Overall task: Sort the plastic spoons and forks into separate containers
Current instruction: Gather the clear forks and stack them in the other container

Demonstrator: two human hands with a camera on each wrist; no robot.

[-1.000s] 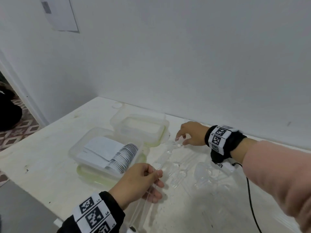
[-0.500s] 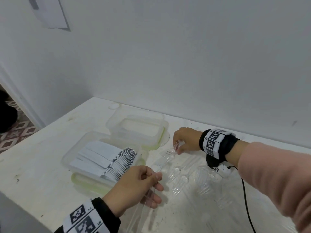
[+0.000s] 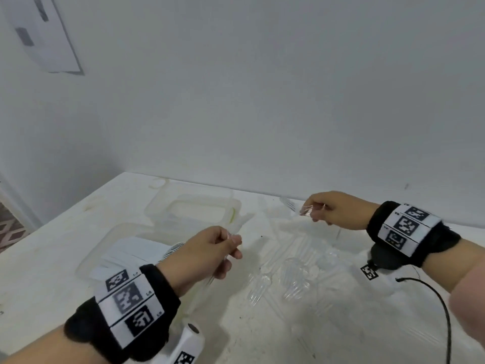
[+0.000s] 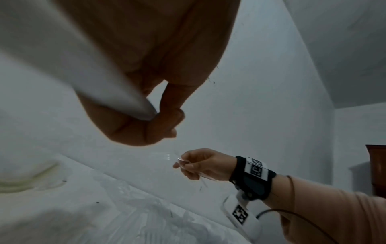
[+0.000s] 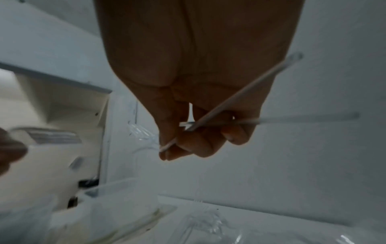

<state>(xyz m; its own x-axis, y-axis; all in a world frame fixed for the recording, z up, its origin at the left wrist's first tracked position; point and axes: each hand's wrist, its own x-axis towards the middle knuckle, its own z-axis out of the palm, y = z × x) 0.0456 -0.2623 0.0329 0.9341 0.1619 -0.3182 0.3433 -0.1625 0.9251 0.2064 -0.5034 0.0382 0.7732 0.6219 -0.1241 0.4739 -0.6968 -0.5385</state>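
The right hand is raised above the table near the wall, fingers curled and pinched with the thumb on clear plastic cutlery; the right wrist view shows two thin handles crossing under the fingers, and fork tines stick out towards the left of the hand. The left hand hangs over the table's middle, fingers curled and thumb pressed on a clear utensil whose end points up and away towards the far container; whether it is a spoon or a fork cannot be told. Below and between the hands a loose pile of clear forks and spoons lies on the table. The near container, beside the left wrist, holds a stack of white pieces; the far one stands just behind it.

Compared with half a second earlier, the right hand has lifted off the pile and drawn back towards the wall with its cutlery, and the left hand has risen, so the hands are farther apart. The containers have not moved.
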